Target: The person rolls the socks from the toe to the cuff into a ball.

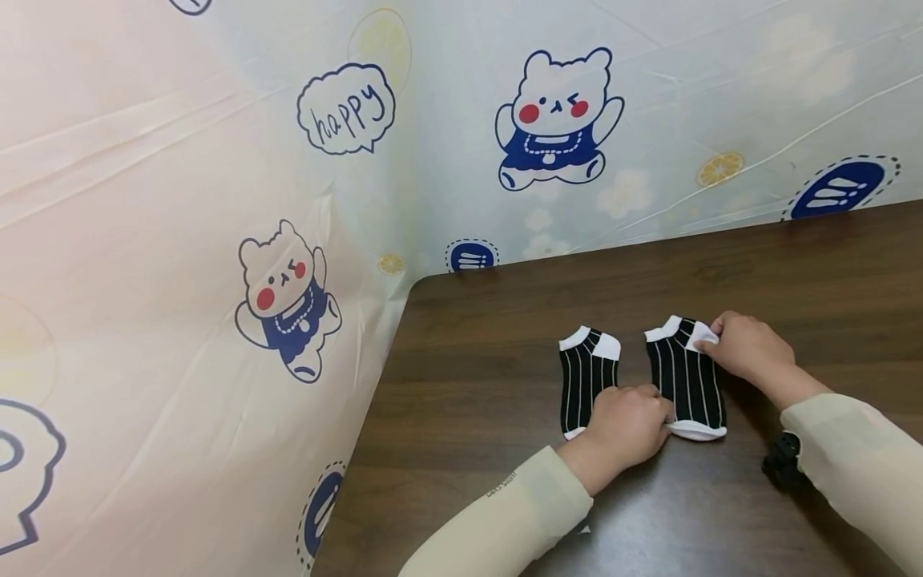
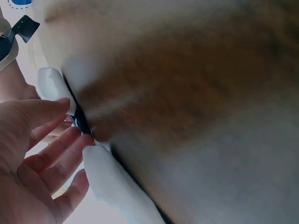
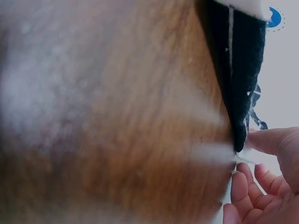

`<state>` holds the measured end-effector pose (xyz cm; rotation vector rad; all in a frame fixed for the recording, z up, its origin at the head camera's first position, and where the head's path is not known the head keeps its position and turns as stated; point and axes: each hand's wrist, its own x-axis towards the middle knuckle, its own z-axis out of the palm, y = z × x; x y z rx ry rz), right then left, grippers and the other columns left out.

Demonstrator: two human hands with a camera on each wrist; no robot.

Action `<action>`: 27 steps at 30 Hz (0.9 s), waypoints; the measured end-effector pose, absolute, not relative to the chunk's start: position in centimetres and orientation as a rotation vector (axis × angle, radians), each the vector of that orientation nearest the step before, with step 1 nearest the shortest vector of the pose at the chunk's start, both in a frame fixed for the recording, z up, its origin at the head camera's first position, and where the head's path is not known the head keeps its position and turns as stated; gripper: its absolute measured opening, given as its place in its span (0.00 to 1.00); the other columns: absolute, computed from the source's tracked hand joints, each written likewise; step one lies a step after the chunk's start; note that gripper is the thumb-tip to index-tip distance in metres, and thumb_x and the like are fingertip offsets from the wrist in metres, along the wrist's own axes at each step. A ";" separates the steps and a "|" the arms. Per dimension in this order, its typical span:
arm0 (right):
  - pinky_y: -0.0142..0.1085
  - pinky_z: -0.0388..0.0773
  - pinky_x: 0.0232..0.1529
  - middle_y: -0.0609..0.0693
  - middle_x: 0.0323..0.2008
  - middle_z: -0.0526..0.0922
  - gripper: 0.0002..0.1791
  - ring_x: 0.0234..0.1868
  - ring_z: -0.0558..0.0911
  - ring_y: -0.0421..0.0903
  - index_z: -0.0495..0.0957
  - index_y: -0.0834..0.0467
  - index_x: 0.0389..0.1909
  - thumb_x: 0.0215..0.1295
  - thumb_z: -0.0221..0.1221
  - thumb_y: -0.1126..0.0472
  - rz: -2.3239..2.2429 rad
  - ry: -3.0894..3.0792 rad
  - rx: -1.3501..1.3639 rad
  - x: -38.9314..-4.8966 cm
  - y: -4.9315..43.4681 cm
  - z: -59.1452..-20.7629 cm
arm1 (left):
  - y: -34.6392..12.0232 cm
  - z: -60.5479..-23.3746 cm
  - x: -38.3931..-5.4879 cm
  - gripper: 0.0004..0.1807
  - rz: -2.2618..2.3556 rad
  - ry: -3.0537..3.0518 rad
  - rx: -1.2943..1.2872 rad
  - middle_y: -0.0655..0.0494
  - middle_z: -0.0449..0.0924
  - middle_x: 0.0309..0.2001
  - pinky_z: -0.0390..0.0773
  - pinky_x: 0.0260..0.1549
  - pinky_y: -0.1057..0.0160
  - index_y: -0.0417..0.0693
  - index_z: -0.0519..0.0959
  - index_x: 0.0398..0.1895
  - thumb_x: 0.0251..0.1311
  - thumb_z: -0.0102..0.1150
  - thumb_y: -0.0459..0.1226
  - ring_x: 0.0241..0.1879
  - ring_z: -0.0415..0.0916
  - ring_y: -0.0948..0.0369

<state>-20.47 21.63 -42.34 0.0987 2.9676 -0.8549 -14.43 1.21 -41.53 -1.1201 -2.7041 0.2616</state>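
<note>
Two black ankle socks with thin white stripes, white cuffs, heels and toes lie side by side on the table. My right hand (image 1: 753,349) pinches the white heel edge of the right sock (image 1: 688,381); its dark side shows beside the thumb in the right wrist view. My left hand (image 1: 627,425) holds the lower left corner of that same sock near its white toe, thumb against the fabric in the left wrist view. The left forearm and hand cover part of the left sock (image 1: 580,385), which lies flat with its cuff pointing away.
The brown wooden table (image 1: 461,361) meets a printed cloth (image 1: 678,104) hung along its back and left sides. A black wrist device (image 1: 782,461) sits at the right sleeve. A small white scrap (image 1: 585,530) shows beside the left sleeve.
</note>
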 end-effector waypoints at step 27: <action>0.43 0.63 0.25 0.55 0.24 0.76 0.20 0.26 0.72 0.53 0.71 0.64 0.29 0.50 0.60 0.49 -1.091 3.111 0.045 -20.2 22.6 -41.9 | 0.5 -41.1 -14.8 0.05 -0.033 -2.616 -1.092 0.69 0.66 0.20 0.61 0.13 0.75 0.58 0.72 0.21 0.42 0.58 0.37 0.19 0.66 0.72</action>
